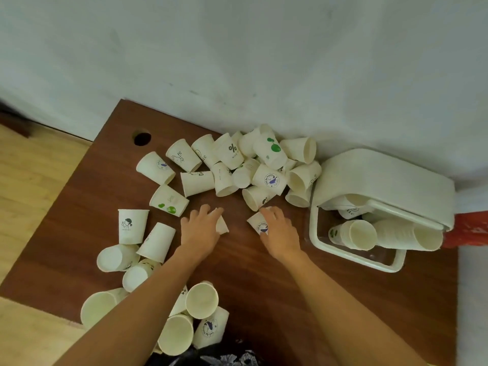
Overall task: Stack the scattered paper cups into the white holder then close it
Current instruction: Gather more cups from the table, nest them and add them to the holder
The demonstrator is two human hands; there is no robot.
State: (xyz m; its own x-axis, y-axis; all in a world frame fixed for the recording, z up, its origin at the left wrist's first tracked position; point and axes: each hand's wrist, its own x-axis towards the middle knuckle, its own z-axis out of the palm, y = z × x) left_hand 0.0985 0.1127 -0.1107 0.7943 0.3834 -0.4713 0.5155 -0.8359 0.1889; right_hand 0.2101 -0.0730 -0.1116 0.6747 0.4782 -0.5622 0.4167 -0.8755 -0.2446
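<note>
Left hand [202, 229] and right hand [280, 233] each curl their fingers round a paper cup [221, 225] on the surface [237, 273] (holder [351, 256] open at right, part-filled); mismatched cups may jam when nested.

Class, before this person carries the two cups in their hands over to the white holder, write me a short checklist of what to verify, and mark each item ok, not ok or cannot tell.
1. Left hand grips a cup: ok.
2. Right hand grips the whale-logo cup: ok.
3. Holder lid raised: ok.
4. White holder has room beside the stacks inside: cannot tell.
5. Path across the table free of cups: ok.
6. Held cups nested together: not ok, apart.
</note>
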